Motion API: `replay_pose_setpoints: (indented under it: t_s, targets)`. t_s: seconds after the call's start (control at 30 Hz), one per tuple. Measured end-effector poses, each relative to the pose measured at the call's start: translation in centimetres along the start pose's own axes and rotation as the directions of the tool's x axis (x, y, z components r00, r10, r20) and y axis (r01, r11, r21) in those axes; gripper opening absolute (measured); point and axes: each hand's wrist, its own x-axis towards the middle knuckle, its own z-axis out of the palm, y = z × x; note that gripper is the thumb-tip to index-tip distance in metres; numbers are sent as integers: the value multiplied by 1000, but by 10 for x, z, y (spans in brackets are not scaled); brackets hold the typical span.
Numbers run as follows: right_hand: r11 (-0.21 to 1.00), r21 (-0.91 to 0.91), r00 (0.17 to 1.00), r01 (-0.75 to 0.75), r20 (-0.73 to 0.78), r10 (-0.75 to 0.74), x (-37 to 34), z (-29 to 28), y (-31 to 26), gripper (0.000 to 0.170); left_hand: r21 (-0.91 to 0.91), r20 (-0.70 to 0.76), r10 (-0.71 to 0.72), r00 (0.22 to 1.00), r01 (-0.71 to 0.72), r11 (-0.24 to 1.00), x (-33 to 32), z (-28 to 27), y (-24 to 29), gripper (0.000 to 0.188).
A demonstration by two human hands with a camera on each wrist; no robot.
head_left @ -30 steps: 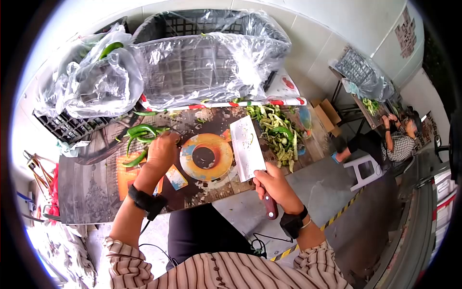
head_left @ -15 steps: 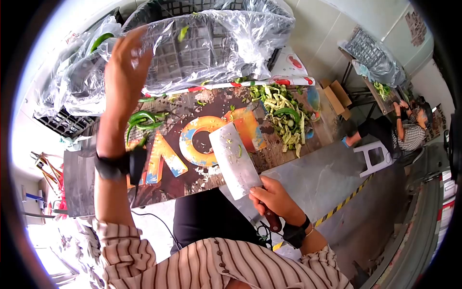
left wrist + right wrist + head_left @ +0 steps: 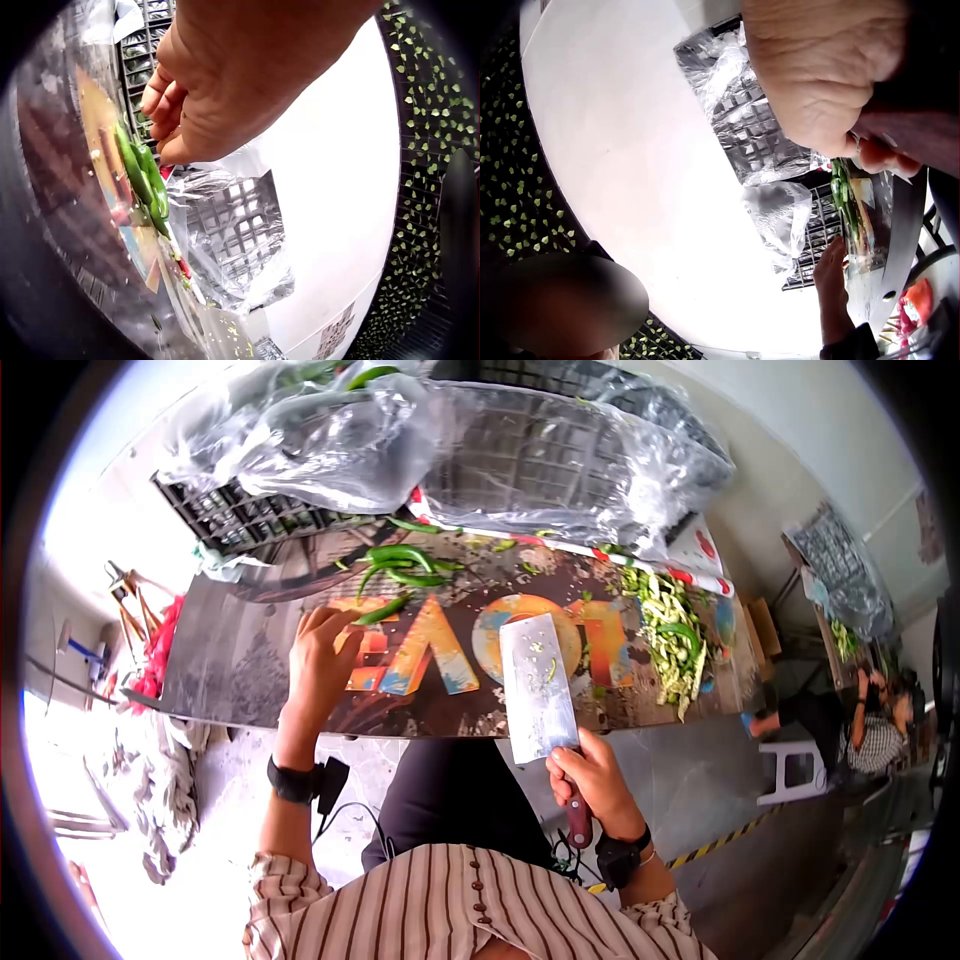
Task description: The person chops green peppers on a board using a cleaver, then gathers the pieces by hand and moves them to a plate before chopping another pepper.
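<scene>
My right hand (image 3: 598, 782) grips the dark red handle of a cleaver (image 3: 538, 685), its broad blade tilted over the table's front edge with green bits stuck on it. My left hand (image 3: 322, 665) is over the left part of the table, fingers loosely bent and nothing seen in them. Its fingertips come right up to a single green chili pepper (image 3: 385, 609). Behind that pepper lies a small bunch of whole green chili peppers (image 3: 400, 557), also seen as peppers (image 3: 142, 176) below the hand in the left wrist view. A heap of cut peppers (image 3: 672, 628) lies at the right.
Along the back of the table (image 3: 235, 660) stand a black crate (image 3: 225, 515) with plastic-bagged peppers and a large plastic-lined crate (image 3: 560, 460). At far right, another person (image 3: 878, 735) sits beside a white stool (image 3: 795, 772) near a second work table.
My left hand left the pepper bunch, swung up towards the lined crate as a green piece flew there, then came back down beside the single pepper. The cleaver stays in my right hand.
</scene>
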Motion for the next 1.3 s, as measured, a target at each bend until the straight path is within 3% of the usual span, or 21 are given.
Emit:
replay_pose_setpoints:
  t_s: [0.03, 0.13, 0.2, 0.33, 0.37, 0.5, 0.57, 0.63, 0.73, 0.77, 0.83, 0.93, 1.03, 1.17, 1.2, 1.3]
  targets:
    - [1000, -23, 1000, -4, 28, 5, 1, 6, -1, 14, 26, -18, 106, 994, -106, 994, 8, 1, -5, 21]
    - [1000, 4, 1000, -8, -3, 8, -3, 11, 2, 14, -4, 11, 126, 992, -126, 992, 26, 5, -5, 22]
    - [1000, -23, 1000, -4, -18, 4, -4, 10, 4, 15, 27, -16, 242, 970, -241, 970, 44, 15, -12, 24]
    - [999, 35, 997, -19, -69, 21, -9, 14, 3, 14, 27, -55, 298, 953, -297, 955, 81, 30, -7, 26]
    - [1000, 23, 998, -8, -66, 10, -10, 13, 4, 14, 78, 24, 311, 950, -312, 947, 90, 37, -8, 28]
    - [995, 76, 993, -59, -102, 67, -9, 11, 5, 14, 169, 117, 277, 954, -294, 941, 113, 67, -14, 38]
    - [990, 119, 993, -70, -82, 80, -9, 10, 8, 13, 176, 100, 334, 937, -347, 921, 117, 75, -10, 39]
    - [989, 124, 991, -81, -95, 94, -8, 7, 9, 11, 90, 32, 430, 902, -431, 898, 119, 78, 6, 35]
    - [983, 160, 992, -90, -70, 102, -9, 8, 11, 10, 97, 110, 493, 863, -504, 858, 121, 95, 35, 26]
    - [982, 160, 991, -99, -76, 112, -10, 9, 11, 10, 135, 248, 468, 848, -509, 850, 126, 103, 45, 22]
    - [984, 153, 991, -95, -82, 109, -8, 9, 10, 10, 94, 280, 329, 902, -367, 926, 127, 125, 65, 20]
    - [978, 180, 990, -107, -74, 122, -7, 7, 16, 10, 286, 428, 240, 871, -383, 878, 147, 161, 80, 20]
    - [979, 173, 991, -112, -52, 123, -5, 1, 24, 10, 305, 479, 184, 858, -360, 882, 156, 176, 85, 20]
    - [973, 195, 991, -124, -21, 131, -5, -1, 24, 11, 253, 414, 257, 873, -381, 889, 156, 184, 78, 21]
    - [970, 204, 990, -131, -22, 138, -6, -2, 27, 11, 209, 329, 324, 887, -403, 891, 151, 182, 76, 21]
    - [967, 220, 991, -130, -1, 133, -2, -6, 30, 12, 132, 371, 341, 864, -412, 902, 143, 171, 80, 20]
